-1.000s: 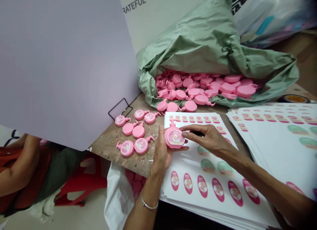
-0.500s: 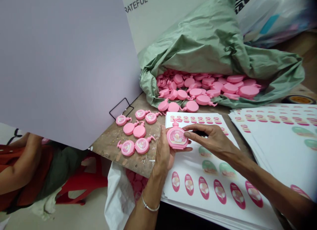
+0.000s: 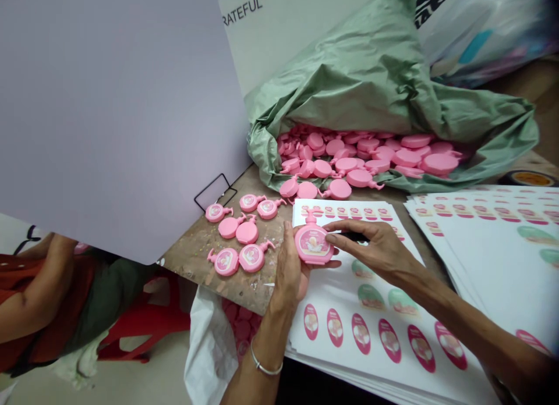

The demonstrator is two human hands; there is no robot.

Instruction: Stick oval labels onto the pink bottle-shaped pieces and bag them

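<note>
A pink toy pump bottle point(image 3: 313, 249) with a round label on its face stands upright in my left hand point(image 3: 292, 265), the thumb on its left side and the fingers behind it. My right hand point(image 3: 375, 242) is closed, its thumb and fingertip touching the label's right edge. A slim black tool point(image 3: 356, 236) shows within that hand; its kind is mostly hidden. Below both hands lies a sheet of stickers point(image 3: 349, 288) with pink ovals, green shapes and a row of small labels. To the left, several pink bottles point(image 3: 252, 256) lie on the table, some labelled and some with plain faces showing.
A green sack point(image 3: 349, 91) lies open at the back, pink bottles spilling out. More sticker sheets point(image 3: 493, 248) are stacked at right. A large pale panel point(image 3: 122, 114) and a black wire stand point(image 3: 215, 192) border the left. Another person's arm point(image 3: 43, 277) shows at far left.
Nearly nothing differs. The view has shifted very slightly; both hands keep the same hold on the bottle and the black tool.
</note>
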